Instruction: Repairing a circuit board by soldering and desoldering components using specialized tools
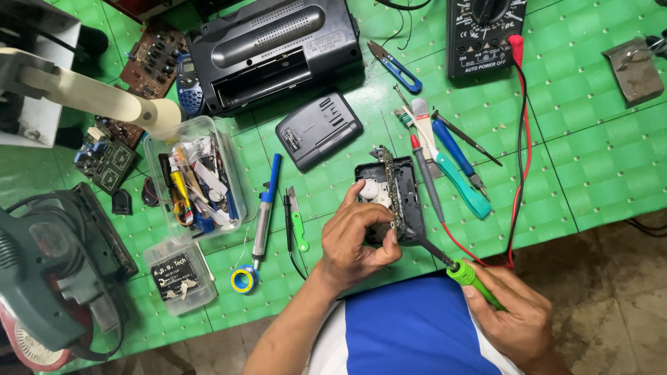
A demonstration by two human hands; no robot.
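Head view: left hand (pixel 354 239) pinches a small opened black device (pixel 390 201), its circuit board on edge, near the workbench's (pixel 597 160) front edge. Right hand (pixel 514 319), fingers wrapped tight, grips a green-handled soldering iron (pixel 455 267), tip touching the device's lower side. Beside it: teal-handled tools (pixel 458 177), red and black probe leads (pixel 520 160). Left: clear plastic parts box (pixel 198 177), solder spool (pixel 243 280).

Counting two clear plastic boxes (pixel 198 177) (pixel 179 276), one multimeter (pixel 486 31), one solder spool (pixel 244 280). Loose circuit boards (pixel 149 62) (pixel 105 161) up left: two (maybe more hidden). One black radio (pixel 271 52).
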